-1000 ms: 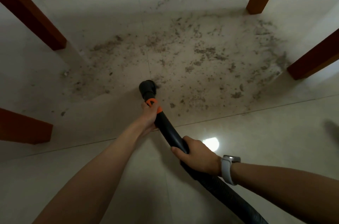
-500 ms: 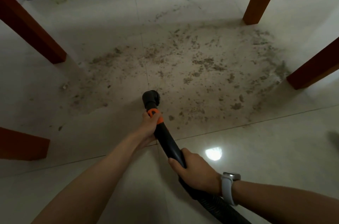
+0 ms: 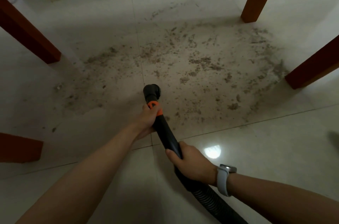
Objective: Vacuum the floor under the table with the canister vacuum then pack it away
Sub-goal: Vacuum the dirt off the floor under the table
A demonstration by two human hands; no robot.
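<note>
While both arms reach forward, the left hand point(image 3: 146, 120) grips the vacuum wand point(image 3: 165, 128) by its orange collar point(image 3: 155, 107) and the right hand point(image 3: 192, 163) clasps it lower; its nozzle point(image 3: 152, 90) now sits nearer the person, at the dirt patch's point(image 3: 201, 66) near edge.

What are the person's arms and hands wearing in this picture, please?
Both forearms are bare, with no sleeves in view. The left hand wears nothing. The wrist behind the right hand carries a watch with a pale grey strap and a rounded silver case. No gloves or rings show.
</note>
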